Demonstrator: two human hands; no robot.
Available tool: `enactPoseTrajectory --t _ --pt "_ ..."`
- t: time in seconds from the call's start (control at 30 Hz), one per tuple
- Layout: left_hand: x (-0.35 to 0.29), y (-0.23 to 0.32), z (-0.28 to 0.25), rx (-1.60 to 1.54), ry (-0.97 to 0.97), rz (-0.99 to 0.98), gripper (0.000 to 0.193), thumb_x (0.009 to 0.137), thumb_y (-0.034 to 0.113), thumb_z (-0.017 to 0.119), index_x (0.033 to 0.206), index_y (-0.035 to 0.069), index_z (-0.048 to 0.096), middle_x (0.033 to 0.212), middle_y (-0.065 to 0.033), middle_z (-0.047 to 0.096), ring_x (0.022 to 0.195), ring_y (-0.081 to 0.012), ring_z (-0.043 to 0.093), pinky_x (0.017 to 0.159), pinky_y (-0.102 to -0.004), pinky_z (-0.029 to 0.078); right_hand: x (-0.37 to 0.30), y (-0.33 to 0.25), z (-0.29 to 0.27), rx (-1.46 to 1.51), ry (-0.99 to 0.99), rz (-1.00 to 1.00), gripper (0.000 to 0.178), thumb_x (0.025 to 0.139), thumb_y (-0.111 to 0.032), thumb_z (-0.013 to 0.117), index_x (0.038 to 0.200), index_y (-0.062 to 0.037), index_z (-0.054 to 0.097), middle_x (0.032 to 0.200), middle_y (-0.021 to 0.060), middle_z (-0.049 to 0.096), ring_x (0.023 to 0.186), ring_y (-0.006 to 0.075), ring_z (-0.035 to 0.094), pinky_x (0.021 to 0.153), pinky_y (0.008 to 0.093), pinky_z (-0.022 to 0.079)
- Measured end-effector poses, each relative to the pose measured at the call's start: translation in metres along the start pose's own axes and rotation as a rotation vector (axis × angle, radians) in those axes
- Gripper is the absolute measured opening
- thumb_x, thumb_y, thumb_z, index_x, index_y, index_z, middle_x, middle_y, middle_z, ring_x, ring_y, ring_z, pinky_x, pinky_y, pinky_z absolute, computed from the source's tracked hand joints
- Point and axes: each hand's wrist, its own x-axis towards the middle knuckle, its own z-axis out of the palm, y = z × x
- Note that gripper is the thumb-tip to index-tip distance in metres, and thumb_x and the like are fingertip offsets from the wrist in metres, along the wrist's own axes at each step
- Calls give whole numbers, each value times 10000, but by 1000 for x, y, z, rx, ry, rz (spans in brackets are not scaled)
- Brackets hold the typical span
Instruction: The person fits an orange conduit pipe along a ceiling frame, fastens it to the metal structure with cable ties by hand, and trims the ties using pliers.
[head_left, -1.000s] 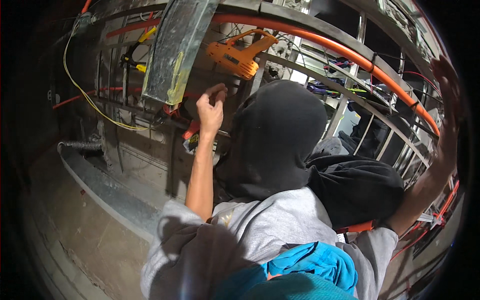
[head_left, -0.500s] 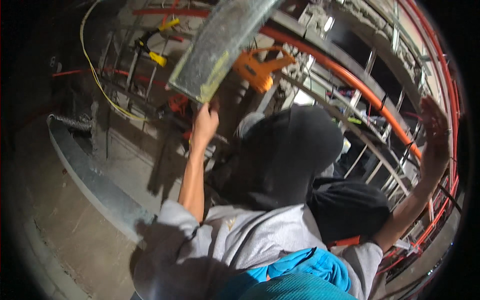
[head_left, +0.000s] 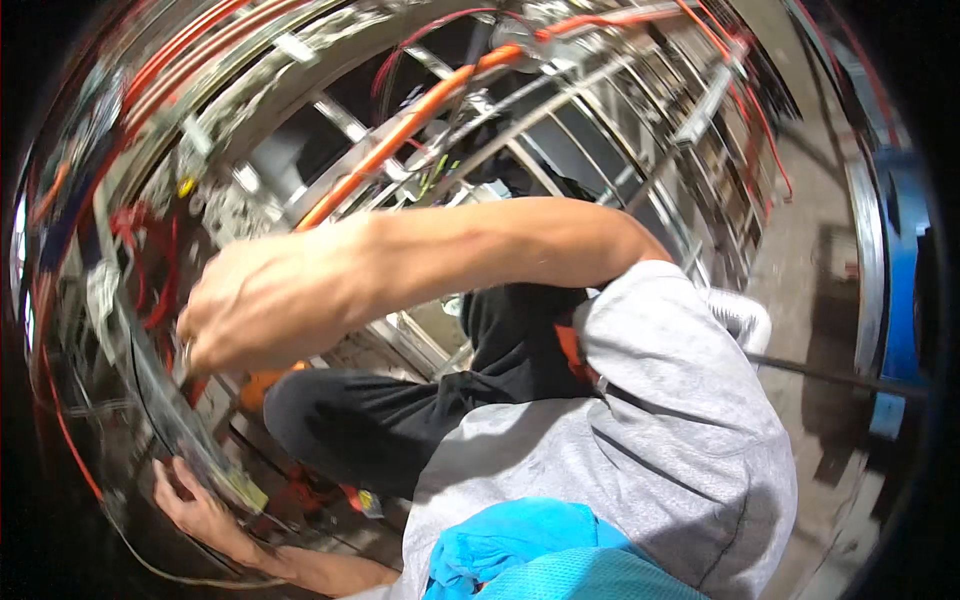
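A long grey metal channel (head_left: 192,430) with a yellowish end slants down the left side. Beside its lower part is my left hand (head_left: 195,505), open, its thumb and fingers apart; I cannot tell whether they touch the metal. My right arm reaches across in front of me, and my right hand (head_left: 265,305) is above the channel. The fingers of that hand are bent down and closed together, slightly blurred; whatever is between them is hidden. Partly behind that hand and my knee, an orange object (head_left: 258,388) peeks out.
A bright orange pipe (head_left: 420,115) runs along a metal frame (head_left: 550,120) beyond my arm. Red cables (head_left: 150,265) hang at the left. A white ribbed hose (head_left: 742,318) lies near my right side, and a blue object (head_left: 905,265) stands at the far right.
The view has turned, bringing the orange pipe toward the middle. My right hand has swung from the far right over to the channel. My left hand's fingers have parted at the channel's end.
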Motion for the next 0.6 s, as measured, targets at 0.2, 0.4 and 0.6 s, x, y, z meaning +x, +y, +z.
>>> enactPoseTrajectory --t 0.2,0.4,0.6 --pt "1 6 15 -17 -50 -50 399 1000 343 665 1207 8 730 1146 -186 686 1049 -333 662 873 -421 524 -18 -16 -14 -31 -3 79 167 804 -90 676 925 26 688 934 177 721 904 354 727 750 444 595" --pt "14 8 13 5 -30 -166 373 992 341 671 1146 12 759 1118 -167 730 1006 -322 698 859 -422 551 -9 -10 -6 -42 35 32 167 809 -98 681 943 -2 707 973 150 736 927 325 728 751 435 594" --pt "21 -13 17 126 -139 -315 373 1008 300 636 1216 1 714 1186 -174 726 1052 -322 699 885 -439 553 -6 -16 -16 -45 40 14 143 815 -135 707 879 -8 722 913 136 741 893 318 732 744 420 597"
